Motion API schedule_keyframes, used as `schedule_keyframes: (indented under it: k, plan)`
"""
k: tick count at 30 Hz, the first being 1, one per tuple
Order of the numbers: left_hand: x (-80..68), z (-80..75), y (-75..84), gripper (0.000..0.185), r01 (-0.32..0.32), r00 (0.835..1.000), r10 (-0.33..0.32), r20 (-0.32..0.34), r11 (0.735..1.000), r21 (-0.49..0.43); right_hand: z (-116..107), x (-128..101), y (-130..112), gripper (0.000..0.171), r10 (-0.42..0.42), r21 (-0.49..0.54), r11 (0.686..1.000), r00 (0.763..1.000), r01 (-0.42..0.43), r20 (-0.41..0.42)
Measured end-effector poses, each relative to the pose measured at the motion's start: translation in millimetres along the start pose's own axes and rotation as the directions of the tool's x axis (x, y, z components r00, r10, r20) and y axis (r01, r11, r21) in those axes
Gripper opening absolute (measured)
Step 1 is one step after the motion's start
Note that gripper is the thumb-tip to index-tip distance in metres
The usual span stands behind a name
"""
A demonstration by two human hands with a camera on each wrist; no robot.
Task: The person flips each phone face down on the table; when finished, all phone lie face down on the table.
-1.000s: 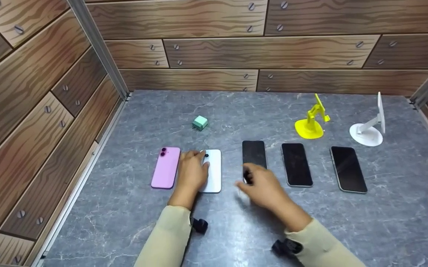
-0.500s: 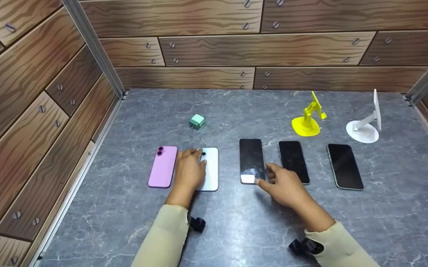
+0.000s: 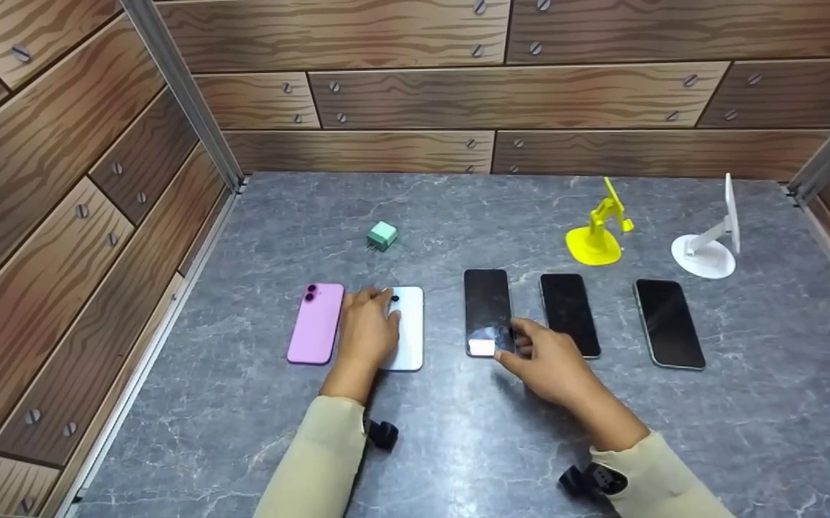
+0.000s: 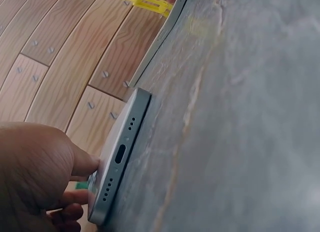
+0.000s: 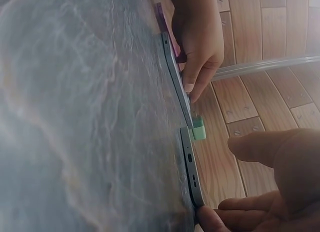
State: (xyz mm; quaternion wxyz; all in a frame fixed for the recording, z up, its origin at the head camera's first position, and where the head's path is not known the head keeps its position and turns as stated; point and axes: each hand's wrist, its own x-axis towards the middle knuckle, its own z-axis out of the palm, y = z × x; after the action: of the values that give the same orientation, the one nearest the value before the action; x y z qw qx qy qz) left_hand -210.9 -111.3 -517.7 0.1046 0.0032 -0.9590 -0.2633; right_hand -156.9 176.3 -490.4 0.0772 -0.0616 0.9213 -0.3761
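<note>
**Hands on two phones in a row of five**

The left hand (image 3: 368, 327) lies flat, fingers relaxed, on the white phone (image 3: 409, 329), which rests camera-side up just right of the pink phone (image 3: 316, 323). The right hand (image 3: 548, 360) pinches the near end of the black phone (image 3: 488, 309), a dark glossy slab at the table's (image 3: 458, 446) centre. At its 3 o'clock lie two more dark phones (image 3: 568, 313).

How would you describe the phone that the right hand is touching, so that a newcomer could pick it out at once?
On the grey marble-patterned table, five phones lie in a row in front of a yellow stand and a white stand. The middle phone is the one, screen up, with the right hand at its near end. Unlike the two other dark-screened phones, it shows a bright glare patch near the fingertips.
</note>
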Motion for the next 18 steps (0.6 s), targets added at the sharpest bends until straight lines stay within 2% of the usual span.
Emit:
schedule_keyframes:
  k: [4, 6, 8, 11, 13, 18]
  plan:
    - [3.7, -0.8, 8.2, 0.045, -0.020, 1.000, 0.021, -0.023, 0.998, 0.061, 0, 0, 0, 0.069, -0.006, 0.002, 1.000, 1.000, 0.006, -0.005]
    - [7.2, 0.6, 15.7, 0.047, -0.070, 0.997, 0.072, -0.030, 0.995, 0.064, -1, 1, 1, 0.068, -0.010, 0.001, 1.000, 1.000, 0.010, -0.011]
    - [11.2, 2.8, 24.4, 0.049, -0.139, 0.990, 0.139, -0.002, 0.989, 0.047, -1, 1, 1, 0.067, -0.013, 0.002, 1.000, 1.000, 0.013, -0.016]
    - [18.0, 7.6, 38.6, 0.055, -0.226, 0.969, 0.225, 0.102, 0.974, -0.003, -2, 1, 2, 0.066, -0.012, 0.012, 1.000, 1.000, 0.013, -0.022]
    - [22.5, 11.2, 47.8, 0.060, -0.253, 0.949, 0.252, 0.189, 0.967, -0.019, -1, 1, 3, 0.065, -0.013, 0.022, 1.000, 1.000, 0.014, -0.025]
    - [30.3, 18.4, 65.1, 0.076, -0.247, 0.899, 0.240, 0.368, 0.969, -0.028, 0, 3, 3, 0.064, -0.020, 0.036, 0.999, 0.999, 0.021, -0.031]
